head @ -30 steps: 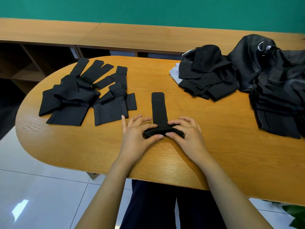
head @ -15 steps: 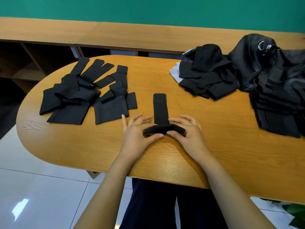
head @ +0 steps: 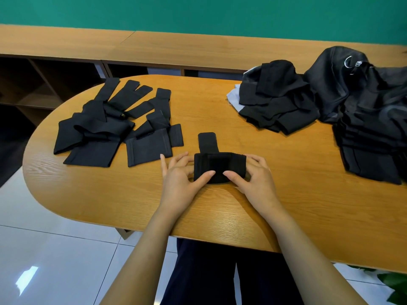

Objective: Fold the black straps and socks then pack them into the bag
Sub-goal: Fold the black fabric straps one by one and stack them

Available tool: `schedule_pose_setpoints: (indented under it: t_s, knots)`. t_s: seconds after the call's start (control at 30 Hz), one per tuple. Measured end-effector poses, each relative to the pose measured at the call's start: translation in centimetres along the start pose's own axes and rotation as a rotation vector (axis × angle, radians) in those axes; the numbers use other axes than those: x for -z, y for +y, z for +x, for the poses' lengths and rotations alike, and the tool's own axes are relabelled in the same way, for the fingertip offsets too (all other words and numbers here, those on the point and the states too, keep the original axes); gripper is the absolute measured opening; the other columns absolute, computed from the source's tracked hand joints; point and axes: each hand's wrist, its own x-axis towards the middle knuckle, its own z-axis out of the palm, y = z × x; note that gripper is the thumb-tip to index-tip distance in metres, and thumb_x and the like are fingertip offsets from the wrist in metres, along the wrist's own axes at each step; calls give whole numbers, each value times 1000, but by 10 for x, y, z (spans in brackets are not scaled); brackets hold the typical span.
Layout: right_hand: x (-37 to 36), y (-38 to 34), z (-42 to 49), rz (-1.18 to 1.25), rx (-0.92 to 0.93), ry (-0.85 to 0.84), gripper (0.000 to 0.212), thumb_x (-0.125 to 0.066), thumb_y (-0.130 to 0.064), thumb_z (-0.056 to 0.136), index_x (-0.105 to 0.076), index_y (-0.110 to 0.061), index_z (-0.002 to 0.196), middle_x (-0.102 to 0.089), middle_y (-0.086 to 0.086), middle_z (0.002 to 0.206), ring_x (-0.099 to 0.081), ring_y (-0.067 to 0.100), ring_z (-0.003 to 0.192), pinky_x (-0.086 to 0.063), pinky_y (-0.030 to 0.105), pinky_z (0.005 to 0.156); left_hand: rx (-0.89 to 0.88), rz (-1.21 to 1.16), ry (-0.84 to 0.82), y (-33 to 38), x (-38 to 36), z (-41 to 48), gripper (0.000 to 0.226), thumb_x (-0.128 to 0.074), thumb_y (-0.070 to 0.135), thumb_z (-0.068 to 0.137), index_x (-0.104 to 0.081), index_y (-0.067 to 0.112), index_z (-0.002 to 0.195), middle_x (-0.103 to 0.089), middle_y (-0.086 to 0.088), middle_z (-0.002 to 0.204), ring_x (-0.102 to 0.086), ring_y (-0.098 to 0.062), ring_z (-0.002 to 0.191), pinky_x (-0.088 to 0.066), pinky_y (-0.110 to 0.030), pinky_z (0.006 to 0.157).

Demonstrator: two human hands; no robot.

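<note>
Left hand (head: 178, 179) and right hand (head: 257, 181) grasp one part-folded black fabric strap (head: 220, 165) between them on the oval wooden desk (head: 209, 106).
Each thumb pinches the strap's near edge, fingers behind its ends. Flat black straps (head: 99, 133) lie beyond the left hand. A heap of black socks (head: 277, 104) and a black mesh bag (head: 330, 84) lie beyond the right hand.

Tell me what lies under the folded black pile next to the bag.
A pale grey fabric peeks out from under the folded black pile at its left edge, lying on the table. How far it runs beneath, and anything else under there, is hidden.
</note>
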Motion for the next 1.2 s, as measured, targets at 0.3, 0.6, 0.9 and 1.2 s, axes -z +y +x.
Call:
schedule_pose_setpoints:
  t_s: [0.3, 0.6, 0.9, 1.2]
  knots:
    - [-4, 5, 2, -151, 13, 26, 52, -50, -61, 83, -70, -17, 102, -63, -6, 121, -36, 13, 128, -34, 40, 108, 92, 172, 28, -1, -2, 0, 47, -53, 62, 80, -70, 18, 77, -62, 9, 119, -40, -16, 131, 11, -50, 118]
    - [-8, 3, 2, -235, -23, 82, 38, -67, -52, 80, -47, -20, 79, -58, -6, 109, -36, 16, 122, -42, 38, 99, 98, 269, 73, 0, -4, -1, 35, -63, 55, 79, -51, 22, 80, -58, 6, 111, -44, -17, 121, 1, -55, 119]
    - [-6, -1, 0, -360, 135, -131, 39, -40, -33, 103, -47, -37, 141, -40, -19, 150, -8, 10, 149, 6, 51, 120, -118, 175, -110, 3, 2, -3, 62, -49, 77, 74, -65, 36, 117, -54, 18, 135, -29, -8, 141, 21, -49, 115]
    - [-3, 4, 0, -250, 174, -164, 57, -23, -67, 91, -48, -44, 137, -33, -22, 152, 0, 6, 149, 12, 49, 119, -96, 184, -84, 6, 3, -2, 62, -40, 72, 79, -67, 33, 119, -56, 15, 134, -29, -11, 141, 21, -49, 115]
